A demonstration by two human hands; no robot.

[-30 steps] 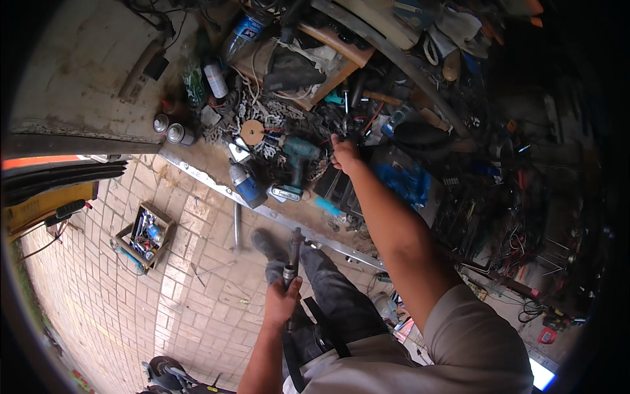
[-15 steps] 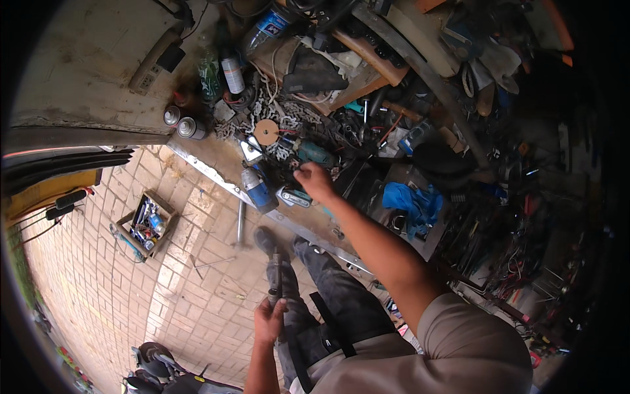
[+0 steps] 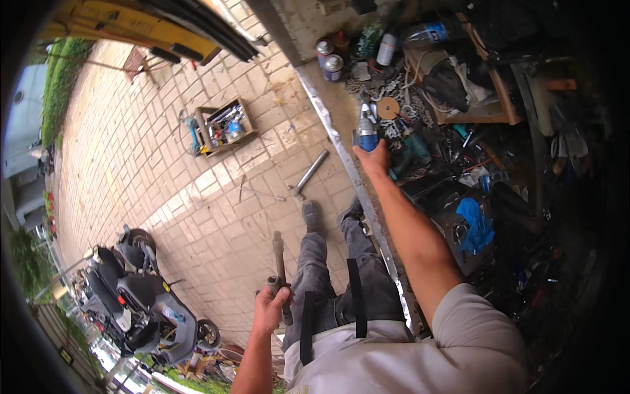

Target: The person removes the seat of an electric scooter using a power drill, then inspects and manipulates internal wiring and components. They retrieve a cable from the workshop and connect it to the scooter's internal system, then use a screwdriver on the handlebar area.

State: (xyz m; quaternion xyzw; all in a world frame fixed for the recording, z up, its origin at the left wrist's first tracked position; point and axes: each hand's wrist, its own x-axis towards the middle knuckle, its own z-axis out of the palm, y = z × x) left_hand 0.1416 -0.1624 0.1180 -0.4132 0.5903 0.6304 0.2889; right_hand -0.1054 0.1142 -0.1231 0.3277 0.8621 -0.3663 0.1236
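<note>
And here's the right hand point(image 3: 373, 159), arm stretched out over the cluttered workbench point(image 3: 342, 104), right at the near end of the blue-and-silver tool point(image 3: 366, 131). The thumb lies along one side of that blue end and the fingers curl about the other; their undersides are hidden, so how firmly they have hold of it, one cannot tell. The tool sits near the bench's metal-strip edge point(image 3: 326, 117), its silver part pointing away from the person, with a round tan disc point(image 3: 388, 108) just beside it and a teal drill point(image 3: 415, 150) near the hand on the other side. Down at the left hand point(image 3: 269, 307), it's a closed fist: fingers wrapped snugly around a dark metal bar tool point(image 3: 280, 259), held out in front of the left thigh, its long end pointing away from the body and a short hollow end showing by the thumb side. Below, on the brick paving point(image 3: 216, 223), a metal bar with a head point(image 3: 312, 173) lies just beyond the shoes, and farther out rests a wooden box point(image 3: 233, 142) packed with tools. Two spray cans point(image 3: 333, 67) stand at the bench's far corner, and a crumpled bright-blue sheet point(image 3: 476, 226) lies off to the right of the forearm.
</note>
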